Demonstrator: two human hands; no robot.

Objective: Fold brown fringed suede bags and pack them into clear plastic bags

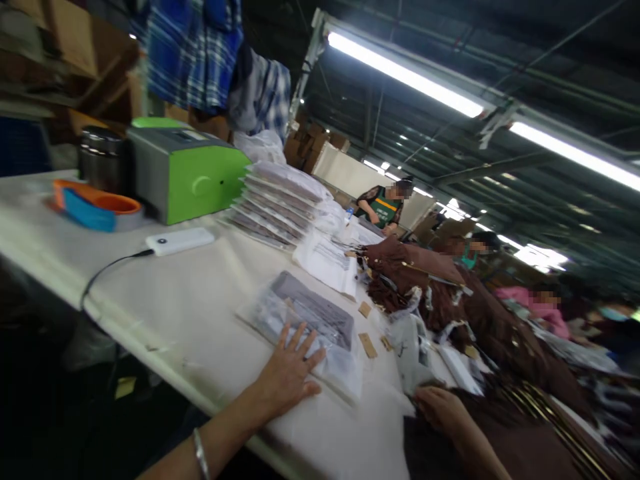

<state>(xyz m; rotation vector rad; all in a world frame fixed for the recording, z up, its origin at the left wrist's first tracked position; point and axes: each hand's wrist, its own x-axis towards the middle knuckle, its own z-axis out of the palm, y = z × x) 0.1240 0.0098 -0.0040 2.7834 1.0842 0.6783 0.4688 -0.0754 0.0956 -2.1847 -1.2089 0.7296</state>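
Note:
My left hand (290, 370) lies with spread fingers on a clear plastic bag (345, 377) that holds a folded grey-brown garment (313, 300). The bag rests flat on the pale table. To its right, my right hand (445, 410) has its fingers curled together at the upper corner of a dark brown garment (435, 447), seemingly gripping the cloth; the fingertips are partly blurred. Just beyond that hand sits a crumpled clear plastic bag (410, 350). Small brown tags (367, 345) lie between the two hands.
Behind the bag are a white paper stack (325, 263) and a pile of bagged garments (275, 200). A green-and-grey machine (205, 183), tape rolls (100, 203) and a white power bank (180, 241) stand left. Brown garments (480, 300) heap on the right; several people work beyond.

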